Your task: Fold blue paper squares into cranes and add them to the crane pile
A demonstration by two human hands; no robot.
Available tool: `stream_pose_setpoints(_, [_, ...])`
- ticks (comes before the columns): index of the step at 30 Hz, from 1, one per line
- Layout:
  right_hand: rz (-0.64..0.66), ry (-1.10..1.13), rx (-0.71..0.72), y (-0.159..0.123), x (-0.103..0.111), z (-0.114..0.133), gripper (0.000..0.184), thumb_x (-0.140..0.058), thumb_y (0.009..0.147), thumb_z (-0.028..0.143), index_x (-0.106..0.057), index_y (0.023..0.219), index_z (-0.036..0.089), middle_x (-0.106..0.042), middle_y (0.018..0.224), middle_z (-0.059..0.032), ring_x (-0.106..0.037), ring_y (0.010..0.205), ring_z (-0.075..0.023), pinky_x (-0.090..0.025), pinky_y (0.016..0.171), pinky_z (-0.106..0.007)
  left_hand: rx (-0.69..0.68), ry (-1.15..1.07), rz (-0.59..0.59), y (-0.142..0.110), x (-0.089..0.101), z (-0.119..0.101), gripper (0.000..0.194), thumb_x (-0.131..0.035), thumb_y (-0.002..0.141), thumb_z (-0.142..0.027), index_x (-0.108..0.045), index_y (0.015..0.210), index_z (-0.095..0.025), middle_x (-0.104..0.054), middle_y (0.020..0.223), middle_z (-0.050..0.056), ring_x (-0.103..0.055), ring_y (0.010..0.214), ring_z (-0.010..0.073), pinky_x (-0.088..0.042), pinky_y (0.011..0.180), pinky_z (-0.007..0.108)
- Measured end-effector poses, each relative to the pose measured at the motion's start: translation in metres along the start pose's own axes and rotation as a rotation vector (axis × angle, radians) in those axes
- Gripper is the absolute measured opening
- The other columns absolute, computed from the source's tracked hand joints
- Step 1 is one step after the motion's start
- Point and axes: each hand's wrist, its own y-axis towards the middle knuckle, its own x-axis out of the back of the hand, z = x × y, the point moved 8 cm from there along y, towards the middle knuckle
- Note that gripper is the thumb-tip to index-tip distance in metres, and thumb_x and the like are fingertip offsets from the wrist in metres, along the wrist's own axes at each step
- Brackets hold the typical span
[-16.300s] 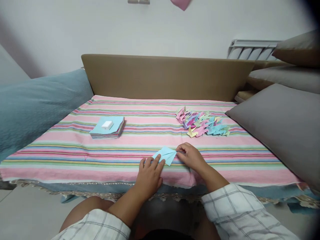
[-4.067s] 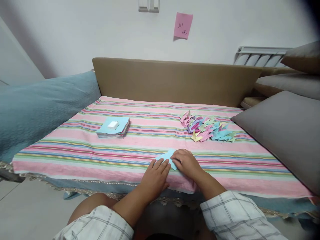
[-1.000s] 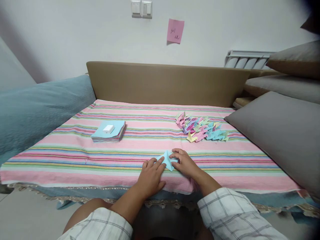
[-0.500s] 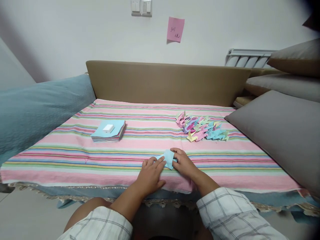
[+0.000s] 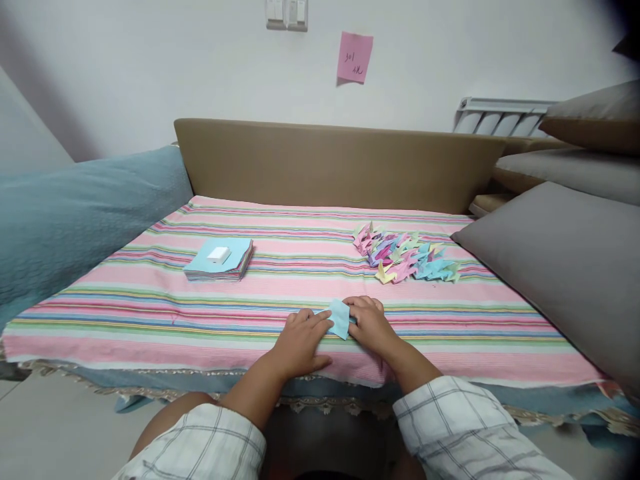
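A small piece of folded light-blue paper lies on the striped cloth near the front of the seat. My left hand rests at its left side, thumb spread away and the forefinger stretched onto the paper's edge. On the other side, my right hand pinches the paper's right edge between curled fingers and thumb. The fingertips of that hand are partly hidden behind the paper.
Folded paper cranes in several colours lie heaped beyond my right hand. Left of them, a stack of coloured paper carries a small white block. Grey cushions line the right side; a brown backrest stands behind.
My left fingers have drawn in, curling a little more, with the forefinger still on the paper. My right fingers are more bent at the paper's edge. The view has shifted slightly.
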Motion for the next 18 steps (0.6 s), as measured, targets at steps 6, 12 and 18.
stream_pose_setpoints(6, [0.084,0.041,0.018,0.0007,-0.0084,-0.0017,0.023,-0.051,0.077,0.017,-0.062,0.096,0.022,-0.063,0.104,-0.0037,-0.051,0.098,-0.0198,-0.028,0.086,-0.035,0.007,-0.085,-0.014,0.0026,0.0006,0.0052,0.06,-0.069,0.065,-0.044,-0.049,0.119,-0.028,-0.045,0.137,0.002,-0.041,0.113,0.0278,-0.033,0.091,0.042])
stream_pose_setpoints(12, [0.082,0.063,0.013,0.0019,-0.0106,-0.0012,0.028,-0.051,0.079,0.02,-0.059,0.105,0.022,-0.062,0.108,-0.0051,-0.05,0.101,-0.0206,-0.029,0.086,-0.035,0.035,-0.132,-0.013,0.0022,-0.0003,0.0079,0.057,-0.069,0.064,-0.041,-0.051,0.116,-0.028,-0.046,0.136,0.0,-0.041,0.113,0.0279,-0.033,0.092,0.042])
stream_pose_setpoints(18, [0.064,0.069,0.038,0.0019,-0.0097,0.0024,0.028,-0.053,0.081,0.025,-0.06,0.108,0.027,-0.061,0.109,-0.0041,-0.049,0.102,-0.021,-0.028,0.088,-0.037,0.035,-0.136,0.002,0.0022,-0.0032,0.0098,0.055,-0.069,0.065,-0.04,-0.051,0.116,-0.03,-0.04,0.14,0.001,-0.039,0.116,0.0289,-0.03,0.095,0.045])
